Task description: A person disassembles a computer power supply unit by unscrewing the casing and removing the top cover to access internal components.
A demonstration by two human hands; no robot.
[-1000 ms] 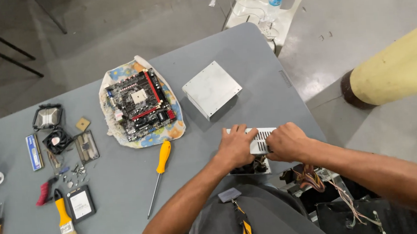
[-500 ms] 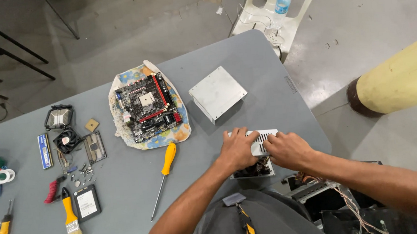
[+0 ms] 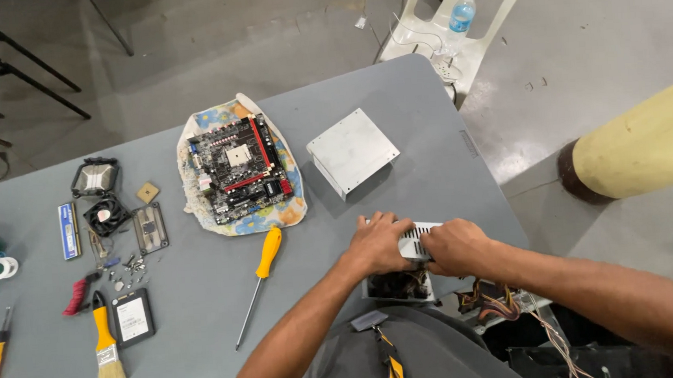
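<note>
Brush [image 3: 107,347] and SSD [image 3: 132,318] sit far left, yellow screwdriver [image 3: 260,281] mid-table with bare grey table [image 3: 193,278] around. Left hand [image 3: 376,245] and right hand [image 3: 452,245] grip power supply unit [image 3: 413,243] at near right edge, long axis left-right, vented face up, fingers curled closed on it.

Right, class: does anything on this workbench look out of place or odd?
Yes. The circuit board lies on a flowery cloth, not the bare table. The metal box in both hands overhangs the table's near edge, wires dangling.

Even, soft overhead light, faint shadows, sharp focus, slight wide-angle bending at edges
</note>
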